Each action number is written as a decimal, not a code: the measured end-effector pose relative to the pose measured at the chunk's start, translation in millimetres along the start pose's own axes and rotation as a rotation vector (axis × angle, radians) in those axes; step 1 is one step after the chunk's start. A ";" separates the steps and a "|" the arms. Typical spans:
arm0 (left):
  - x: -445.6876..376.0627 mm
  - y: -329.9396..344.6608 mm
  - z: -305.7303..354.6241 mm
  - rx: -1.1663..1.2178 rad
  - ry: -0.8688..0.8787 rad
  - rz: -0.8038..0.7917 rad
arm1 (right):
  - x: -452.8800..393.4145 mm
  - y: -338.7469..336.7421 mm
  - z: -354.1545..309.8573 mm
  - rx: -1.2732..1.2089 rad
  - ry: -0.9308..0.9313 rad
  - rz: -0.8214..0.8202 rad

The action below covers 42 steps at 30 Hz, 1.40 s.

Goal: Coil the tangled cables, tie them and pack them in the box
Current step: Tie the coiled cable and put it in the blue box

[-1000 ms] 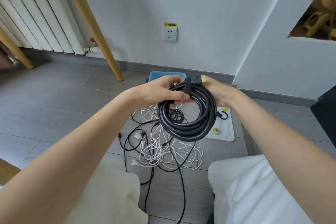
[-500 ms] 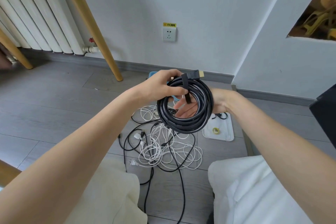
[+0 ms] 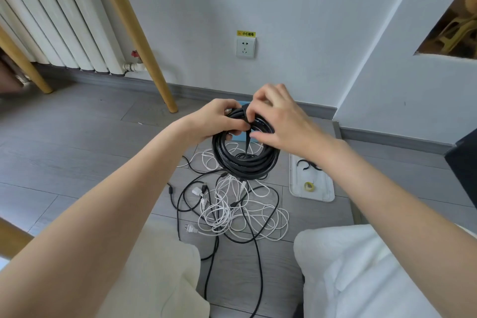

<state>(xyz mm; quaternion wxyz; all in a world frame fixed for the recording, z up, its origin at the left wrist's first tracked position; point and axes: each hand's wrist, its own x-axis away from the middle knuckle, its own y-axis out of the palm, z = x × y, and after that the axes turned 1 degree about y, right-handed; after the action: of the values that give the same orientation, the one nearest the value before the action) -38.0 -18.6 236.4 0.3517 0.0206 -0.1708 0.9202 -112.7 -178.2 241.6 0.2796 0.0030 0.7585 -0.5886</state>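
Head view: a coiled black cable (image 3: 245, 160) is held in the air at centre frame over the floor (image 3: 77, 162), the left hand (image 3: 214, 121) gripping its 10 o'clock arc with fingers curled round the strands, the right hand (image 3: 278, 119) over the 1 o'clock arc with fingertips pinching a black strap (image 3: 248, 137) that wraps the top of the coil and hangs into its middle. Directly below, toward 6 o'clock, a tangle of white and black cables (image 3: 232, 209) lies loose on the floor between the person's knees. A blue box (image 3: 241, 139) shows only as a sliver through the coil's opening, and at 4 o'clock from the coil a white tray (image 3: 327, 193) on the floor carries a yellow ring (image 3: 309, 186) and black ties (image 3: 305, 164).
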 end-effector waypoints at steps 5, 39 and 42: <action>-0.5 -0.2 -4.1 0.049 -0.067 -0.017 | -1.3 2.5 -2.7 0.267 -0.148 -0.039; -5.8 -5.8 -14.9 0.179 -0.435 -0.117 | 5.2 22.9 -18.5 0.038 -0.231 -0.003; -5.3 -2.4 -11.5 0.183 -0.430 -0.123 | 3.3 21.6 -11.4 -0.093 -0.087 0.037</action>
<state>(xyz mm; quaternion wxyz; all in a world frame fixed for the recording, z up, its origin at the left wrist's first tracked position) -31.5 -16.6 225.5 0.3592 0.2579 -0.1560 0.8832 -113.1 -162.5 222.7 0.3231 -0.0217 0.7719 -0.5471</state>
